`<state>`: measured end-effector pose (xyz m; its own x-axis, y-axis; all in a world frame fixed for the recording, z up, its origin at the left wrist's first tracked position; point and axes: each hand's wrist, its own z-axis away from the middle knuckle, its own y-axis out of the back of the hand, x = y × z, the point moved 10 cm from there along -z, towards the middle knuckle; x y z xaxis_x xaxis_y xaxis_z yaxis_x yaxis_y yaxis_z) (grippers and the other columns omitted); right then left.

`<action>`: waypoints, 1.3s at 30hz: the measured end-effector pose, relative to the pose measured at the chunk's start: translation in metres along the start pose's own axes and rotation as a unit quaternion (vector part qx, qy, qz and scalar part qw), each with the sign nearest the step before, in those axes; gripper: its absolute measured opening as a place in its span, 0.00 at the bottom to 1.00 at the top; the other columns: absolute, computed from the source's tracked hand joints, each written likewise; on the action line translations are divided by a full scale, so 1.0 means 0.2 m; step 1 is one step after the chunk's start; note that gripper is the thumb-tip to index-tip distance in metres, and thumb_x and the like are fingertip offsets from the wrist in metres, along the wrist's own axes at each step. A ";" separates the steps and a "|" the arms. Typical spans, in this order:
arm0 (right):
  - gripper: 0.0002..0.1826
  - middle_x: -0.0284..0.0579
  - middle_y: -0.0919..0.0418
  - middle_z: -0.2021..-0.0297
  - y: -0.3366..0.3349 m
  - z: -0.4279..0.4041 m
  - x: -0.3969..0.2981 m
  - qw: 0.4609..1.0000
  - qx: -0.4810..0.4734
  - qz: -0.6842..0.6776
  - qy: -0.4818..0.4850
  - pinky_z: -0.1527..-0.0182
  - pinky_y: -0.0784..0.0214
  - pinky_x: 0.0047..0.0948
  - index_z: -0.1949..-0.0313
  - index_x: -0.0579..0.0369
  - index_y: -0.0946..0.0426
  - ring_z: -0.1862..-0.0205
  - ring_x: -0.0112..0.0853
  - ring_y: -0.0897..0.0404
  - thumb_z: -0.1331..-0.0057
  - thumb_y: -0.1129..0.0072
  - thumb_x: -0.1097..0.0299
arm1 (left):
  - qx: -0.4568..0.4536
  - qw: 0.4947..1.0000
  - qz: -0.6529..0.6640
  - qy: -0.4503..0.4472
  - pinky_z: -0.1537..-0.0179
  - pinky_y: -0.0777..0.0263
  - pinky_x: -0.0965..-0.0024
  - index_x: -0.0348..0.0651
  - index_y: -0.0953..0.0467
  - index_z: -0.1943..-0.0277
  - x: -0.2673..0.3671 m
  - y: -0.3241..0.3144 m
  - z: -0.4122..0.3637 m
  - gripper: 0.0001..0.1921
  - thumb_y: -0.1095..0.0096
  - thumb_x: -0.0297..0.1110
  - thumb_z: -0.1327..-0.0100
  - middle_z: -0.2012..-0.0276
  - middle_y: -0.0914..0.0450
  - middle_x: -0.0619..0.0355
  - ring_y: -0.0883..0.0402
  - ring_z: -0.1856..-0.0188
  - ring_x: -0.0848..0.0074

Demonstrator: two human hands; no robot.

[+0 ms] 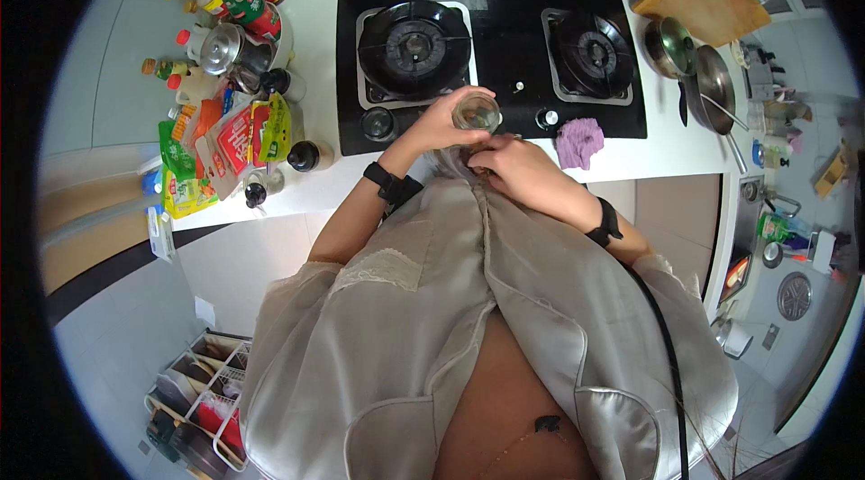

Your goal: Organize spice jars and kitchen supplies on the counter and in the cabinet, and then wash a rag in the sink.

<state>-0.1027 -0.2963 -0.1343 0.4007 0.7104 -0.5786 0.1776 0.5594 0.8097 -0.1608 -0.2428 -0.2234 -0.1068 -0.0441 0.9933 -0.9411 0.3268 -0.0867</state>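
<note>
My left hand (442,121) is wrapped around a small clear glass jar (477,112), held above the front edge of the gas stove. The jar's round end faces up towards me, and what is inside it is unclear. Just below the jar, my right hand (519,166) is bent inward at my waist, its fingers curled and partly hidden. Those fingers are close to a translucent plastic bag (446,162) that shows between my hands and my shirt. Whether they grip the bag cannot be made out.
The black gas stove (500,41) has a left burner (415,48) and a right burner (595,54). A purple cloth (579,143) lies by its front edge. Seasoning packets (233,146) and bottles (250,10) crowd the left counter. Pans (715,85) and a wooden cutting board (703,0) are right.
</note>
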 end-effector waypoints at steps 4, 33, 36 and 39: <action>0.17 0.47 0.23 0.64 0.11 0.06 0.03 0.997 -0.027 -0.064 -0.029 0.60 0.30 0.34 0.60 0.55 0.23 0.62 0.42 0.23 0.52 0.40 0.77 | -0.010 1.000 -0.018 -0.016 0.46 0.37 0.71 0.40 0.35 0.45 0.02 -0.05 0.02 0.30 0.32 0.27 0.54 0.52 0.27 0.58 0.29 0.49 0.75; 0.25 0.50 0.26 0.62 0.26 0.00 0.03 0.988 0.147 -0.052 -0.022 0.61 0.28 0.37 0.53 0.53 0.28 0.64 0.45 0.24 0.54 0.38 0.74 | -0.046 0.990 -0.131 -0.015 0.44 0.39 0.68 0.35 0.35 0.45 0.04 -0.16 0.04 0.39 0.24 0.39 0.61 0.49 0.29 0.50 0.31 0.46 0.67; 0.24 0.51 0.26 0.60 0.25 -0.01 0.04 0.988 0.145 -0.051 -0.017 0.59 0.29 0.36 0.52 0.52 0.28 0.61 0.45 0.24 0.52 0.37 0.72 | -0.048 0.988 -0.143 -0.019 0.44 0.39 0.68 0.36 0.35 0.44 0.02 -0.16 0.03 0.39 0.24 0.39 0.61 0.49 0.29 0.50 0.31 0.46 0.67; 0.21 0.51 0.27 0.52 0.25 0.02 0.05 0.990 0.138 -0.041 -0.005 0.52 0.32 0.36 0.54 0.53 0.26 0.53 0.45 0.26 0.51 0.35 0.71 | -0.045 0.982 -0.158 -0.088 0.46 0.36 0.67 0.36 0.34 0.46 0.08 -0.16 0.03 0.37 0.25 0.42 0.59 0.52 0.27 0.51 0.29 0.48 0.67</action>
<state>-0.0866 -0.2630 -0.0993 0.3839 0.6619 -0.6438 0.4473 0.4766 0.7568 -0.1341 -0.2599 -0.2056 0.1255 -0.3175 0.9399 -0.9047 0.3522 0.2397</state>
